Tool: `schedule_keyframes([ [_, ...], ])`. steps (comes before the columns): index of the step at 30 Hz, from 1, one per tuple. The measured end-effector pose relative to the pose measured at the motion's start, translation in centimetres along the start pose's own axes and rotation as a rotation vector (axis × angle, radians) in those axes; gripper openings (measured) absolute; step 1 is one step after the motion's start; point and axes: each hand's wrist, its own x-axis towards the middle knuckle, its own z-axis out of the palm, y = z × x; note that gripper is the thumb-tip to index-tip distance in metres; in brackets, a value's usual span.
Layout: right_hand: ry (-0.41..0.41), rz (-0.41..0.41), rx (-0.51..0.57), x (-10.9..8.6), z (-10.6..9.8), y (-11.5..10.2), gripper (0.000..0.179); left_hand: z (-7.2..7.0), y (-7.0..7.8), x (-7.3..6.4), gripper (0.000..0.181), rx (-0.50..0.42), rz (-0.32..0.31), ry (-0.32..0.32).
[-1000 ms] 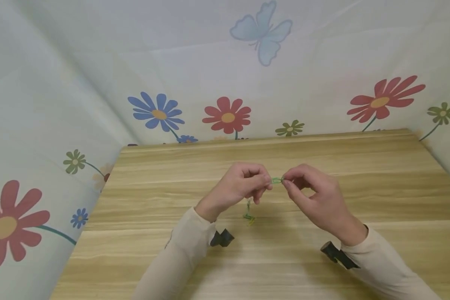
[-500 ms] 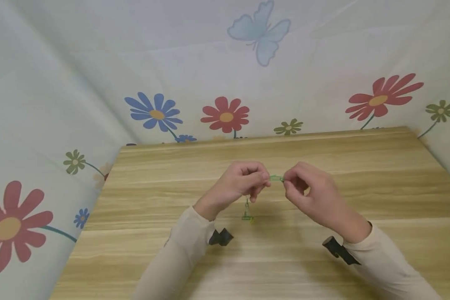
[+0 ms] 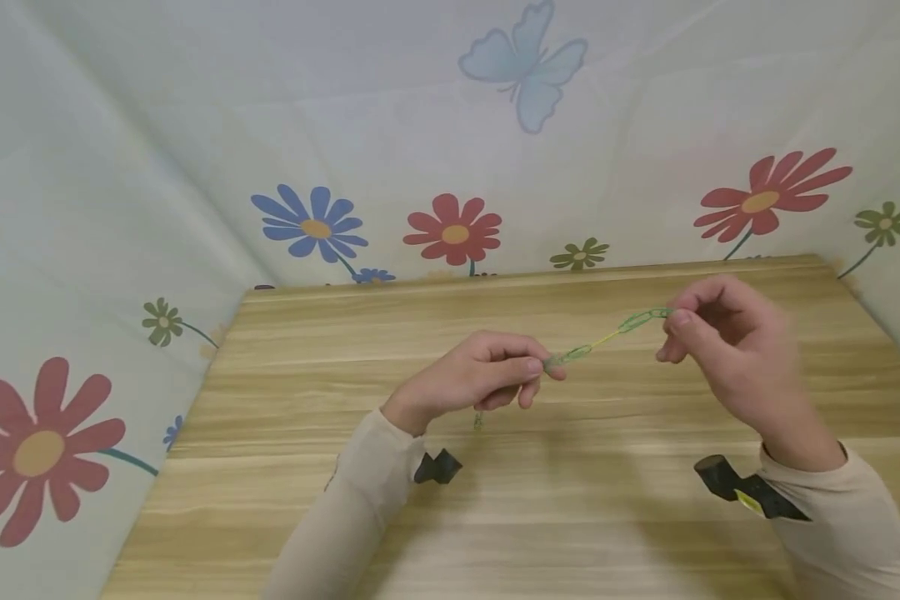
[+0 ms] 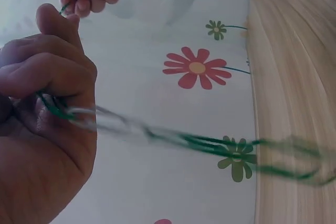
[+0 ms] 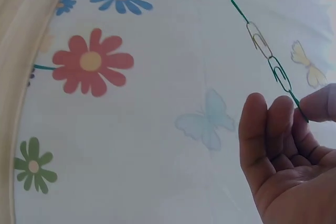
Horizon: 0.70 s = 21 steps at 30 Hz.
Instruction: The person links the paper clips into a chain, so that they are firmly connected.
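A chain of linked paper clips (image 3: 606, 338), mostly green with a yellow one between, is stretched between both hands above the table. My left hand (image 3: 480, 371) pinches it between thumb and fingers. Higher and to the right, my right hand (image 3: 742, 358) pinches the chain's end clip between thumb and forefinger. Individual green clips and a yellowish clip (image 5: 258, 39) show plainly in the right wrist view. Another length of chain (image 4: 210, 148), green and pale, comes out of the curled left fingers and hangs down, blurred in the left wrist view. The left hand hides the chain's middle.
Under the hands lies a wood-grain table (image 3: 307, 517). A pale cloth (image 3: 360, 108) printed with flowers and a butterfly stands behind it and along its sides. Black wrist devices (image 3: 437, 467) sit at both cuffs.
My right hand has moved up and to the right, away from the left hand, and more of the clip chain now spans between them. Less of it shows hanging below the left hand.
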Motion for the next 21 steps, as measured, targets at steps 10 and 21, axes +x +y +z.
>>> schedule_keyframes([
  [10, 0.387, -0.107, 0.291, 1.0, -3.4, -1.7, 0.008, -0.3, -0.8, 0.0, 0.025, -0.044, 0.008, -0.02],
  [21, 0.535, -0.165, 0.287, 1.2, -6.8, -1.6, 0.008, -0.4, -1.3, -0.3, 0.027, -0.167, 0.021, -0.017],
])
